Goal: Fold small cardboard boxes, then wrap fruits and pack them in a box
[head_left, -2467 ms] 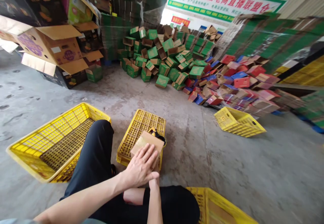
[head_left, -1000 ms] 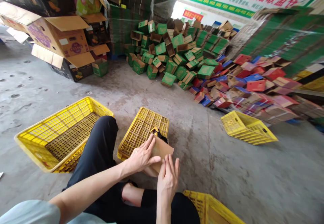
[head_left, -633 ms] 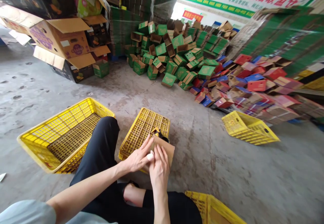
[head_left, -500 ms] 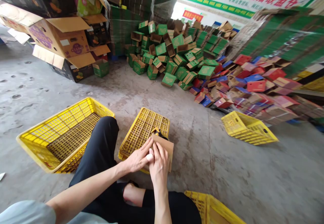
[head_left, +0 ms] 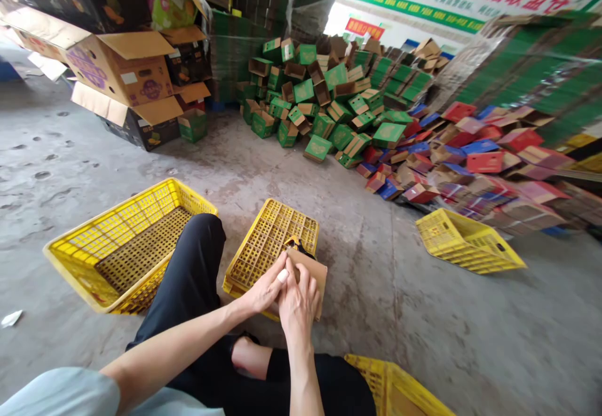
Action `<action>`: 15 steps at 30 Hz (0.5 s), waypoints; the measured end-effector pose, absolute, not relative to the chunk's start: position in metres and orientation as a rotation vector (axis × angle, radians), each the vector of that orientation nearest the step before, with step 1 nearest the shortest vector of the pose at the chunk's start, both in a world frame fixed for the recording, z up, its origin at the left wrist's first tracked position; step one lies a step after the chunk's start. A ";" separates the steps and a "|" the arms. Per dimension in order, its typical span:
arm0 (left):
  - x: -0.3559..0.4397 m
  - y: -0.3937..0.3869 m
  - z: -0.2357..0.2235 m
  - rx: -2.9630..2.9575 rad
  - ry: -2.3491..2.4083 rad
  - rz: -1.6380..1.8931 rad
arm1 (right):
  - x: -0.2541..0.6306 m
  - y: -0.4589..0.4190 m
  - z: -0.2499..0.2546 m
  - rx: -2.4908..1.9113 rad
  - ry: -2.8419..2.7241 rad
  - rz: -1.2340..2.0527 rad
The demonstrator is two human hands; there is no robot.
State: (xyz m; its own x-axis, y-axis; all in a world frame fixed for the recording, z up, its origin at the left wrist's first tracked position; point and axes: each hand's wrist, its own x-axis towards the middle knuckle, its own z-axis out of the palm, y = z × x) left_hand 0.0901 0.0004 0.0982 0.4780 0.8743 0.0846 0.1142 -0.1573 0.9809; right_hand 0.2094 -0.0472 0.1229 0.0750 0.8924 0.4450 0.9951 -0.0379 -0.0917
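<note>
A small brown cardboard box rests on an upturned yellow plastic crate in front of my legs. My left hand grips the box's left edge, its fingers close together and its thumb against my right hand. Laid over the top, my right hand holds the box with its fingers bent and pressed down on the cardboard. The two hands touch and hide much of the box. Just beyond it, a black and yellow tool, perhaps a tape dispenser, is partly covered.
An open yellow crate stands left of my knee. Another yellow crate lies to the right, and one is by my right leg. Heaps of green boxes and red and blue boxes lie ahead. Larger cartons are stacked at left.
The whole view has shifted slightly, with the scene moving right. My right fingers have bent more over the box, and both hands stay on it.
</note>
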 end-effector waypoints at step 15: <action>0.104 0.013 0.083 0.829 0.793 0.597 | 0.191 -0.062 0.122 -2.075 -1.923 -0.349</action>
